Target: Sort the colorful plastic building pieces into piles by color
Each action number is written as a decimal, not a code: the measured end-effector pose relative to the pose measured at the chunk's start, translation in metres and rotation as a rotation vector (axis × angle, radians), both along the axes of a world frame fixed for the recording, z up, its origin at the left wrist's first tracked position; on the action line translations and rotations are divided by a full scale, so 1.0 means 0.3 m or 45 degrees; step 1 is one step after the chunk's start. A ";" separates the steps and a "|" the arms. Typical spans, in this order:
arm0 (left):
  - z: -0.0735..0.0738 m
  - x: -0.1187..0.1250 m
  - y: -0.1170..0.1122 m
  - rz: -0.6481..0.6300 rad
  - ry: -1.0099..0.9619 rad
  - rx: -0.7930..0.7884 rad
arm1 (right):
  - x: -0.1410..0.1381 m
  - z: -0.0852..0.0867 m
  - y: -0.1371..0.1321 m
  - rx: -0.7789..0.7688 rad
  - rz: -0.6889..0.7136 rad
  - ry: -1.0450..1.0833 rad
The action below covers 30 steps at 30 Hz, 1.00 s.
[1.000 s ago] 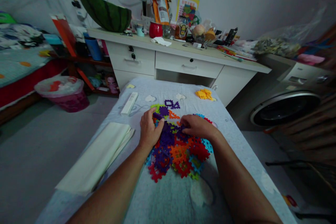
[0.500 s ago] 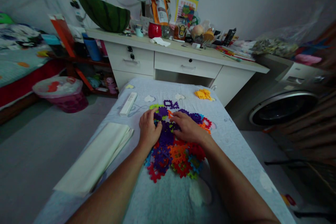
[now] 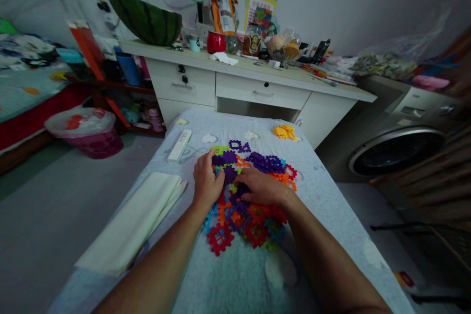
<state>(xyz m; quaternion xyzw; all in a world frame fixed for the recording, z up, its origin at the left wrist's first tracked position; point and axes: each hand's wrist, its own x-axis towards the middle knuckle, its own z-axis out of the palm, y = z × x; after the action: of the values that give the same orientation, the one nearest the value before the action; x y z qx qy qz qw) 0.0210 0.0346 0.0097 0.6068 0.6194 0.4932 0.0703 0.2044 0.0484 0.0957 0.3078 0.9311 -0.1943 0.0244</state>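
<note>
A heap of toothed plastic building pieces in purple, red, orange, blue and green lies on the cloth-covered table. My left hand (image 3: 206, 180) rests at the heap's left edge, thumb and fingers apart, beside flat purple pieces (image 3: 228, 158). Over the middle of the heap, my right hand (image 3: 263, 186) has its fingers and thumb around a dark purple building piece (image 3: 242, 189), partly hidden by the fingers. Nearer me lie a red square piece (image 3: 221, 238) and orange ones (image 3: 259, 213). More purple pieces (image 3: 265, 162) sit beyond my right hand.
Yellow pieces (image 3: 285, 132) form a separate pile at the far right of the table (image 3: 324, 206). Two purple frames (image 3: 239, 145) lie past the heap. On the left are a white box (image 3: 180, 146) and a folded pale cloth (image 3: 136, 221). A white desk (image 3: 257, 89) stands behind.
My right hand has come slightly nearer me. Purple pieces in the middle of the heap have shifted, exposing orange and red ones below. My left hand has barely moved.
</note>
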 end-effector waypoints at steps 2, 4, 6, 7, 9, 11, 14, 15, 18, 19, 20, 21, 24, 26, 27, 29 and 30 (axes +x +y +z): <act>-0.001 0.000 -0.001 0.001 0.001 -0.004 | 0.018 0.009 0.013 -0.024 -0.032 0.007; -0.002 0.000 -0.001 0.007 -0.007 -0.006 | 0.040 0.019 0.025 -0.052 -0.101 0.037; -0.004 0.000 0.000 0.019 -0.023 -0.013 | 0.065 0.030 0.038 -0.071 -0.192 0.072; -0.006 0.000 0.001 0.024 -0.030 -0.019 | 0.078 0.036 0.045 -0.074 -0.230 0.086; -0.008 0.000 0.003 0.036 -0.041 -0.035 | 0.099 0.044 0.059 -0.060 -0.303 0.108; -0.011 0.000 0.005 0.043 -0.050 -0.048 | 0.112 0.042 0.074 -0.001 -0.417 0.110; -0.013 0.000 0.006 0.047 -0.064 -0.047 | 0.115 0.013 0.099 0.226 -0.652 0.096; -0.013 0.001 0.006 0.047 -0.067 -0.044 | 0.114 -0.003 0.106 0.316 -0.711 0.095; -0.011 0.003 0.005 0.041 -0.068 -0.044 | 0.108 -0.060 0.123 0.470 -0.810 0.061; -0.010 0.003 0.004 0.040 -0.067 -0.050 | 0.106 -0.077 0.126 0.466 -0.831 0.033; -0.009 0.004 0.004 0.040 -0.066 -0.059 | 0.104 -0.092 0.129 0.442 -0.849 0.005; -0.008 0.005 0.003 0.042 -0.066 -0.068 | 0.103 -0.103 0.131 0.412 -0.863 -0.017; -0.007 0.005 0.004 0.041 -0.071 -0.079 | 0.103 -0.113 0.136 0.339 -0.857 -0.008; -0.009 0.005 0.004 0.037 -0.075 -0.074 | 0.102 -0.106 0.138 0.305 -0.777 0.050; -0.009 0.004 0.004 0.037 -0.077 -0.069 | 0.099 -0.101 0.136 0.285 -0.720 0.086; -0.010 0.004 0.005 0.035 -0.092 -0.060 | 0.086 -0.091 0.125 0.240 -0.608 0.164; -0.009 0.003 0.005 0.033 -0.105 -0.058 | 0.075 -0.085 0.116 0.217 -0.559 0.201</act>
<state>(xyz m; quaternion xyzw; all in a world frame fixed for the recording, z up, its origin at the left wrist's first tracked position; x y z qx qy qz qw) 0.0220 0.0360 0.0069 0.5761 0.6349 0.5044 0.1030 0.2268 0.0832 0.0700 0.4875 0.8539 -0.1392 -0.1173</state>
